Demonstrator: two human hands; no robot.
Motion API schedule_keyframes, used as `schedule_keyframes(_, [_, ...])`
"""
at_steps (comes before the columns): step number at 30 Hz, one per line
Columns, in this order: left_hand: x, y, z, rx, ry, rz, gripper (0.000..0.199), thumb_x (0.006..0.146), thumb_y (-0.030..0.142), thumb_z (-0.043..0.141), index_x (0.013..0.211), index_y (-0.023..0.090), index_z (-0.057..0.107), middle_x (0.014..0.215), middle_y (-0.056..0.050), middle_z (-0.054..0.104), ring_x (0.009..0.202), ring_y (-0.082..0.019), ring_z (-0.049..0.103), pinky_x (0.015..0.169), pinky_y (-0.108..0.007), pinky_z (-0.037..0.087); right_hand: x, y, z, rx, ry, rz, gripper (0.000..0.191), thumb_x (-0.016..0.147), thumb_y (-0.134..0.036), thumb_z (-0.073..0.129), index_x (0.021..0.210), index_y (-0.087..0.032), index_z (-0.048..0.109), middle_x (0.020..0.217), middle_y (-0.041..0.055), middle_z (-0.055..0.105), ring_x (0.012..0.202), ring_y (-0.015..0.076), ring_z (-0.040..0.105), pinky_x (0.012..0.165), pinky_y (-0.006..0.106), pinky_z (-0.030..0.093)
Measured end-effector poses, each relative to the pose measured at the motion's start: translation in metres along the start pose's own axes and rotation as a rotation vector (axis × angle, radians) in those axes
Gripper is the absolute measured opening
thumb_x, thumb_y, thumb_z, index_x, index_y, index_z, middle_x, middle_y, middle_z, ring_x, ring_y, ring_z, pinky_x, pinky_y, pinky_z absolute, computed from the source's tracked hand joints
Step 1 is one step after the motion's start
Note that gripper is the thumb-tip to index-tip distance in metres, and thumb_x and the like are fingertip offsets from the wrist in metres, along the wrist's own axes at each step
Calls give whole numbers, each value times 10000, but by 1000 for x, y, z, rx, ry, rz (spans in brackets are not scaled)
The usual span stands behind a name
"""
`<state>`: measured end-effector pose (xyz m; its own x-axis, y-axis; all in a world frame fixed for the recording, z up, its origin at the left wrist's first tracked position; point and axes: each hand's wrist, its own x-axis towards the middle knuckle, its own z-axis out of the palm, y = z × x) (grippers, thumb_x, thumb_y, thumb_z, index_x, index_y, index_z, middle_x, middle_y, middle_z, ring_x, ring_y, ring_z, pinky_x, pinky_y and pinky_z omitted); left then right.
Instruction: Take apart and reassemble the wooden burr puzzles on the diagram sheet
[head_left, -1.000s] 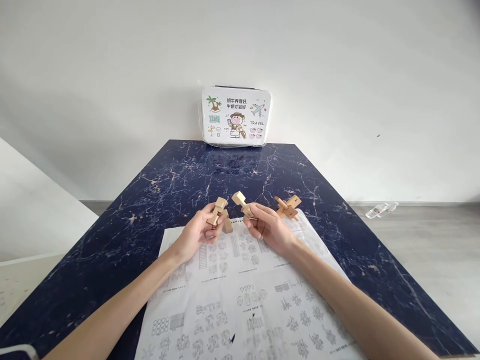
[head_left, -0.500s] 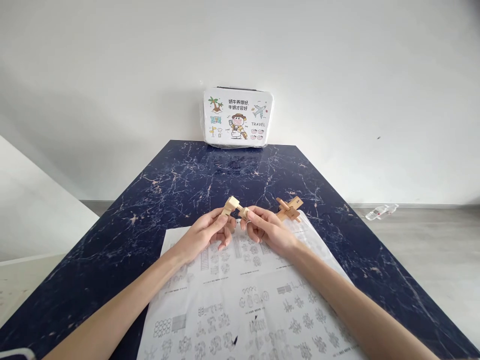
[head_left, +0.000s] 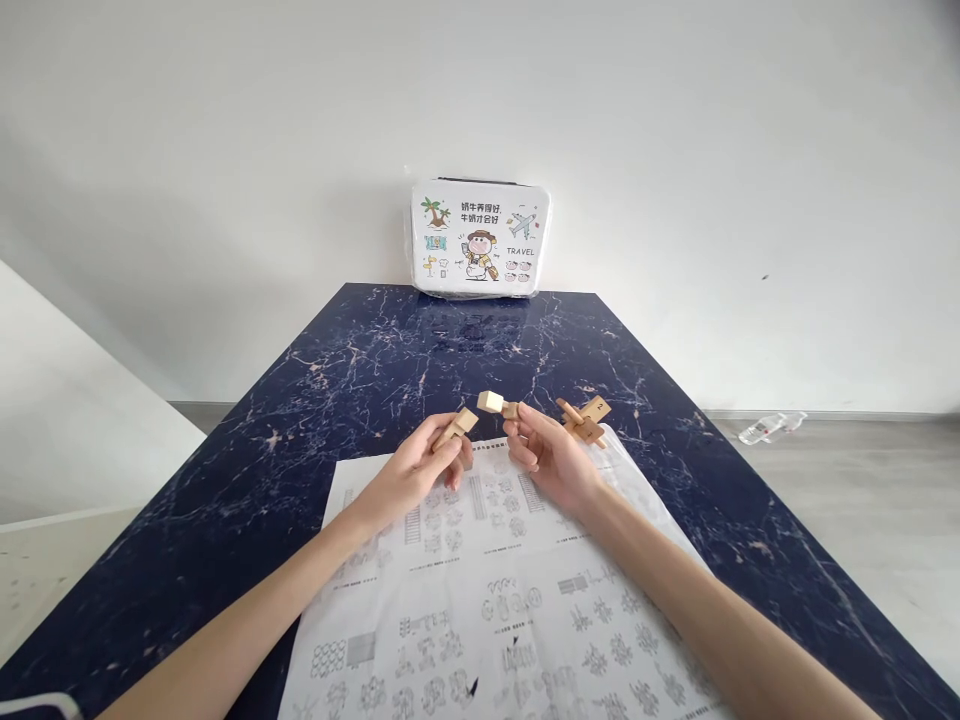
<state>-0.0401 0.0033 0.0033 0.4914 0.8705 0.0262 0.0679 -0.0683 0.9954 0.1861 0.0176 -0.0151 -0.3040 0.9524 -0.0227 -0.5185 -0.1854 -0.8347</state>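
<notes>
My left hand [head_left: 424, 462] pinches a light wooden puzzle piece [head_left: 456, 426] between thumb and fingers, its blocky end pointing up and away. A second wooden puzzle piece [head_left: 492, 401], notched to a thin neck in the middle, is gripped at its near end by my right hand [head_left: 553, 458]. The two pieces are apart, with a small gap between them. Both hands hover over the top edge of a printed instruction sheet [head_left: 420, 600] covered in puzzle diagrams. Just beyond my right hand lies a cluster of crossed wooden pieces [head_left: 587, 420] with numbers on them.
A dark blue marbled table [head_left: 375, 350] carries the sheet. At its far edge, a white cartoon-printed case [head_left: 481, 238] in clear plastic leans against the wall. On the floor to the right lies a clear plastic bottle [head_left: 771, 428].
The two wooden pieces, close together before, have come apart. My right hand has moved slightly right with its piece, and the left hand's piece has tilted.
</notes>
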Motion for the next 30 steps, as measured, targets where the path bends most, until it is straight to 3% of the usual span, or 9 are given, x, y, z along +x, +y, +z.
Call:
schedule_keyframes(4, [-5,1,6,375,31,102,364,1122,458,412,1130,199,667,880,-27,643,672,-139,521,665,-305,447,0,-1,-1,35,-4,41,340,917,-477,787,806,-192,639,632,-40,476,510,85,305,497,259,283])
schedule_keyframes(7, [-7,2,7,627,3,266,438,1135,375,365,934,200,712,874,-41,663,793,-176,581,806,-357,470,0,0,-1,34,-27,43,336,938,-471,772,815,-184,649,612,-44,461,517,89,310,510,254,294])
schedule_keyframes(11, [-4,-7,-2,895,95,418,339,1120,231,351,1106,204,688,1106,-83,688,1028,-237,600,968,-443,456,0,2,-4,56,-29,47,320,929,-459,786,842,-178,659,659,-34,499,519,84,324,506,256,293])
schedule_keyframes(14, [-1,-16,-11,953,161,430,381,1070,104,346,1342,222,585,1328,-100,645,1246,-261,563,1065,-481,458,1,2,-4,70,-32,56,314,923,-454,793,851,-182,652,664,-35,506,515,83,333,505,257,293])
schedule_keyframes(17, [1,-21,-17,1023,85,414,529,1012,17,348,1428,277,544,1483,-68,592,1384,-268,493,1119,-513,448,2,2,-4,74,-38,61,318,926,-454,791,850,-181,646,657,-37,503,516,82,338,509,255,300])
schedule_keyframes(19, [1,-22,-17,1049,33,408,483,1035,61,392,1423,293,561,1517,-52,582,1414,-279,467,1132,-526,445,1,2,-3,80,-33,55,323,911,-452,807,850,-179,646,679,-34,517,517,79,346,505,256,298])
schedule_keyframes(25, [3,-19,-16,974,125,314,236,1068,277,521,1258,243,657,1298,-91,679,1263,-309,558,1063,-518,478,0,0,0,64,-31,67,342,911,-469,802,823,-183,636,667,-35,507,515,80,335,502,263,285])
schedule_keyframes(30, [3,-15,-13,830,243,259,217,1081,367,516,1175,233,658,1166,-79,712,1092,-285,644,987,-484,494,2,3,-3,27,-23,50,340,926,-485,771,828,-189,635,726,-23,536,512,80,327,508,286,296])
